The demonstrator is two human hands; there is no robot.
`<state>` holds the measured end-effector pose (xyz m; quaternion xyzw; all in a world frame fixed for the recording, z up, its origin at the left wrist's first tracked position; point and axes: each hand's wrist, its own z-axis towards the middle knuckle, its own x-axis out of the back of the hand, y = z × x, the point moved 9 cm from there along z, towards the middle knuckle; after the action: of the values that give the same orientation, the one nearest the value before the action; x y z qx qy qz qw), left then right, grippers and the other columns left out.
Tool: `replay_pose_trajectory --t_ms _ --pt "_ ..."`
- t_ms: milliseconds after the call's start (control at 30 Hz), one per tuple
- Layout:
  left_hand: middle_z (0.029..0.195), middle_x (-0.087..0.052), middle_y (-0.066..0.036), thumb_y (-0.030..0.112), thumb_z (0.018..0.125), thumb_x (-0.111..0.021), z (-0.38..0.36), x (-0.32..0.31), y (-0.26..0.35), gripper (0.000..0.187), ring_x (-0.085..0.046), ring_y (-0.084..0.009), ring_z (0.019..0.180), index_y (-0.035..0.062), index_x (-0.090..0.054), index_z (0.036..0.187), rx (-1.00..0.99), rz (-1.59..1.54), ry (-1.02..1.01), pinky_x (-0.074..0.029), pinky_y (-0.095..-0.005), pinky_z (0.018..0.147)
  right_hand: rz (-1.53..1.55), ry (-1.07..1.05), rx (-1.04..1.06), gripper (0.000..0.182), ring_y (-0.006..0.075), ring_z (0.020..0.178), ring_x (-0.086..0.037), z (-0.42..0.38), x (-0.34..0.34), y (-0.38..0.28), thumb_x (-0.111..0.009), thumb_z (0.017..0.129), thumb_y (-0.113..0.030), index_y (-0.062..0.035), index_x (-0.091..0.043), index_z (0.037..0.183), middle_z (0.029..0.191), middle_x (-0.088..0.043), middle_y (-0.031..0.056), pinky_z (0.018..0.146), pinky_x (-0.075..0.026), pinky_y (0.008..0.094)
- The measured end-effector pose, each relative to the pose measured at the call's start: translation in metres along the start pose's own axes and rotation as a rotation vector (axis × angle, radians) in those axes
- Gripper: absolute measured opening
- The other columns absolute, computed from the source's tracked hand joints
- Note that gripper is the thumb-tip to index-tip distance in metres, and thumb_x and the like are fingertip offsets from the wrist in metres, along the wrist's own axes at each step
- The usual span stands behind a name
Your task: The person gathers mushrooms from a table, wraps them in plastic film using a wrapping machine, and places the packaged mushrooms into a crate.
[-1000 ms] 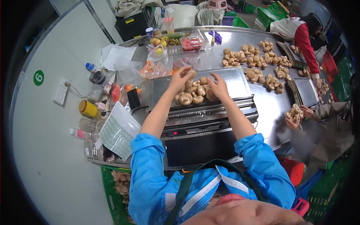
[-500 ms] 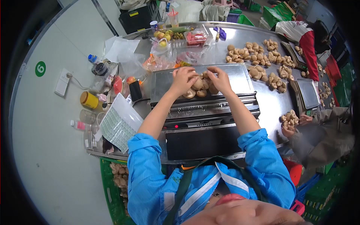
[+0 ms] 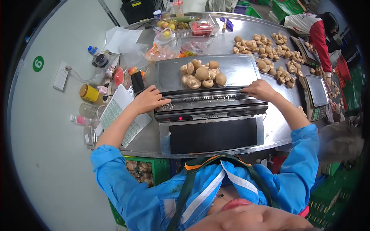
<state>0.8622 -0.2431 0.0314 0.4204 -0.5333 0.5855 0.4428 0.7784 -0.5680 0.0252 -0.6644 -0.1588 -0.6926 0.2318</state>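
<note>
A pile of brown mushrooms (image 3: 201, 73) rests on the flat metal top of a film wrapping machine (image 3: 241, 71). Clear cling film (image 3: 210, 97) lies crinkled along the roller bar in front of the pile. At the bar's left end is my left hand (image 3: 146, 101), its thumb stretched over the film's end and apart from the fingers. My right hand (image 3: 262, 91) is closed at the right end of the bar, fingertips pinched at the film's edge. Neither hand touches the mushrooms. Nearest me is the machine's black plate (image 3: 214, 135).
More mushroom piles (image 3: 266, 50) spread over the table's right side, beside a scale (image 3: 317, 91). A co-worker in red and white sleeves (image 3: 317, 40) leans in at far right. A phone (image 3: 138, 82), papers (image 3: 125, 115), jars and a yellow tub (image 3: 89, 92) crowd the left.
Both hands have left the mushroom pile and moved apart toward me, to the two ends of the roller bar. The mushrooms stay on the metal top.
</note>
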Motion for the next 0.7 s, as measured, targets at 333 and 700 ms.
replay_pose_trajectory --t_ms 333,700 --pt "0.057 -0.056 -0.002 0.015 0.08 -0.06 0.004 -0.001 -0.005 0.016 -0.052 -0.017 0.051 0.0109 -0.062 0.095 0.481 -0.379 0.494 -0.042 -0.0334 0.056 0.707 0.279 -0.484 0.011 0.0172 0.061 -0.057 -0.004 -0.032 -0.008 -0.05 0.088 -0.014 -0.0067 -0.056 0.095 0.063 -0.054 0.0083 0.056 -0.045 0.0313" --pt "0.097 -0.062 -0.014 0.018 0.088 -0.045 0.099 -0.105 -0.159 0.02 -0.06 -0.0303 0.09 0.0064 -0.058 0.098 0.996 -0.708 0.591 -0.045 -0.036 0.079 0.542 0.378 -0.566 0.021 0.0287 0.098 -0.057 0.144 -0.038 0.107 -0.047 0.091 -0.019 -0.0025 -0.055 0.1 0.102 -0.061 0.0131 0.084 -0.044 0.0362"
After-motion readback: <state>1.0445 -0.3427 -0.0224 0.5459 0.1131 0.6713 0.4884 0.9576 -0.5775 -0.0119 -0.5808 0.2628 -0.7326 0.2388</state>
